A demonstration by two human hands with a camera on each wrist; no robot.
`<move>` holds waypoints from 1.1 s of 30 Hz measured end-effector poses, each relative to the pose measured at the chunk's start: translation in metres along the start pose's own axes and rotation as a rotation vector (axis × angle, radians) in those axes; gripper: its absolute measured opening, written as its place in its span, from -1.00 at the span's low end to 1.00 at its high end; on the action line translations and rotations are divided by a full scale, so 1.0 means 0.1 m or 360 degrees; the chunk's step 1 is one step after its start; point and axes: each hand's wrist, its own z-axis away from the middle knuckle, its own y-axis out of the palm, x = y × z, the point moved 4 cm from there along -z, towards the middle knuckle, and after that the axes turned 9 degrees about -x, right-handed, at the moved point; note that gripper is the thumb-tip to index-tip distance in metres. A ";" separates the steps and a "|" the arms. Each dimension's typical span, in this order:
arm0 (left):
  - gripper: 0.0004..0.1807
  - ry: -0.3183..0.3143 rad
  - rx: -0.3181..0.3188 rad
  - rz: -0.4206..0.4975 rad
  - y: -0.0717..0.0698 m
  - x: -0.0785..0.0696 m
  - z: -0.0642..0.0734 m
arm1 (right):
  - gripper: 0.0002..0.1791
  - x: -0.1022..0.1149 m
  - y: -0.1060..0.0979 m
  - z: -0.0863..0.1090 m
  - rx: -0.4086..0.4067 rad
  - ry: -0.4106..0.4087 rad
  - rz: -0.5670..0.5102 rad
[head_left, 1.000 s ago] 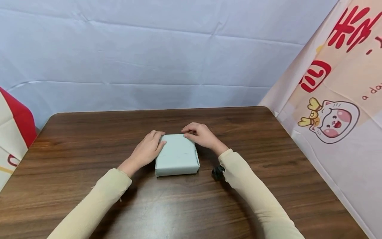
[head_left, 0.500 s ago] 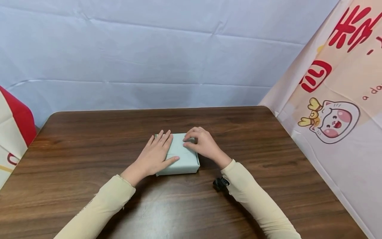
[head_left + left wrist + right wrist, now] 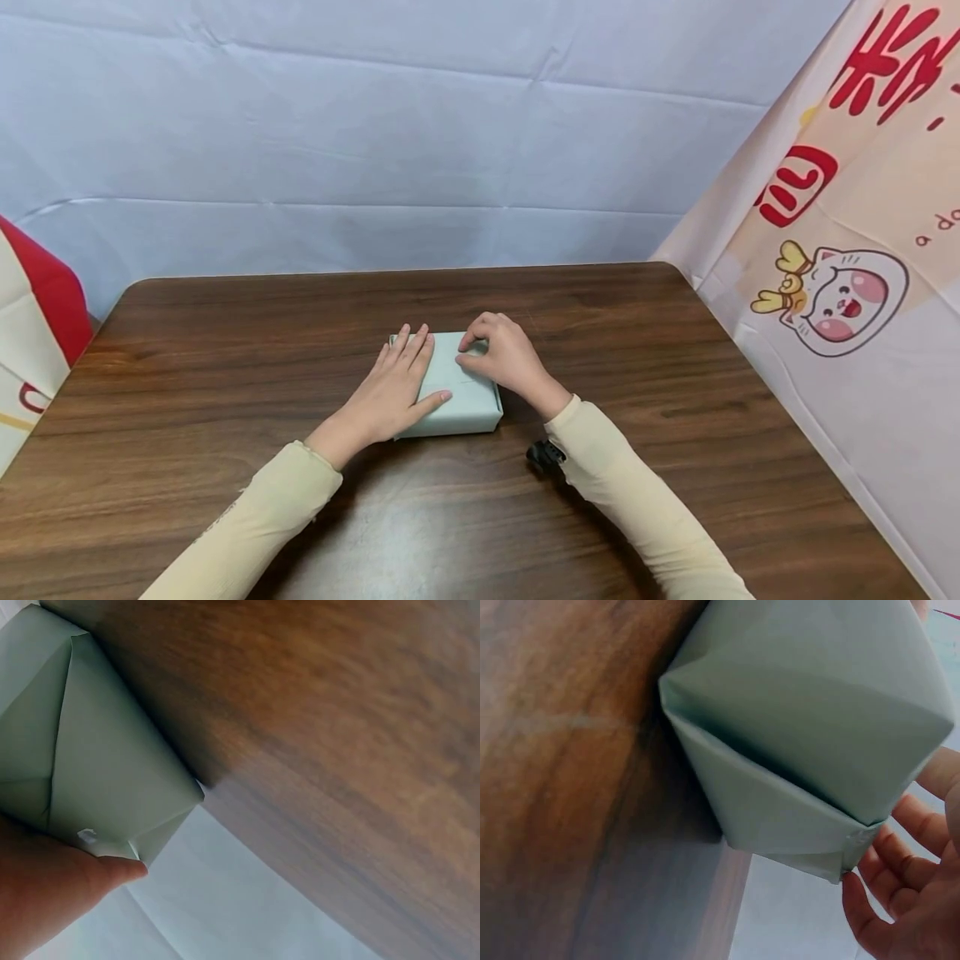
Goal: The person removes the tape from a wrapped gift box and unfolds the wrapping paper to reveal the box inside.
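Note:
A small flat box wrapped in pale mint-green paper [image 3: 467, 411] rests on the table, with a faint seam across its top. My left hand [image 3: 386, 392] lies spread over the box's left side, thumb stretched along the top. On the far right part of the top, my right hand [image 3: 508, 354] has its fingers bent, thumb and index tips close together at the paper; nothing shows between them. The left wrist view shows a folded paper end [image 3: 112, 742] with a small shiny patch [image 3: 87, 835]. Folded flaps [image 3: 772, 795] appear in the right wrist view, fingers [image 3: 907, 855] at their corner.
The brown wood-grain table [image 3: 225, 358] extends around the box. A pale cloth backdrop [image 3: 375, 142] hangs behind it, and a printed banner [image 3: 840, 300] stands at the right. Below the right sleeve is a black wrist-worn device [image 3: 545, 456].
My left hand has slid from the box's left edge onto its top, fingers spreading. My right hand has come from the far right corner inward over the top, its thumb and index closing together.

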 end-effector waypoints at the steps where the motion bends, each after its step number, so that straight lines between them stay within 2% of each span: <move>1: -0.09 -0.0001 -0.0001 0.0001 0.00 0.00 0.00 | -0.93 0.01 0.00 -0.01 0.0004 0.0000 0.0009; 9: -0.09 -0.0017 -0.0009 -0.0024 0.02 0.03 0.01 | -0.96 0.03 0.01 -0.01 -0.0009 -0.0030 0.0041; 13: -0.09 -0.0021 -0.0004 -0.0025 0.03 0.03 0.01 | -0.97 -0.05 0.01 0.01 -0.0045 -0.0055 -0.0073; 16: -0.09 -0.0018 -0.0008 -0.0012 0.02 0.02 0.01 | -0.99 -0.12 0.01 0.02 -0.0059 -0.0008 -0.0214; 18: -0.09 -0.0007 -0.0024 -0.0014 0.02 0.02 0.01 | -0.92 -0.13 0.01 0.04 -0.0060 0.0014 -0.0247; 22: -0.09 -0.0004 -0.0036 -0.0032 0.01 0.01 0.00 | -0.86 -0.07 0.03 0.06 -0.0076 -0.0009 -0.0200; 33: -0.10 -0.0009 -0.0030 -0.0035 0.02 0.02 0.00 | -0.93 -0.05 0.06 0.09 -0.0171 -0.0013 -0.0192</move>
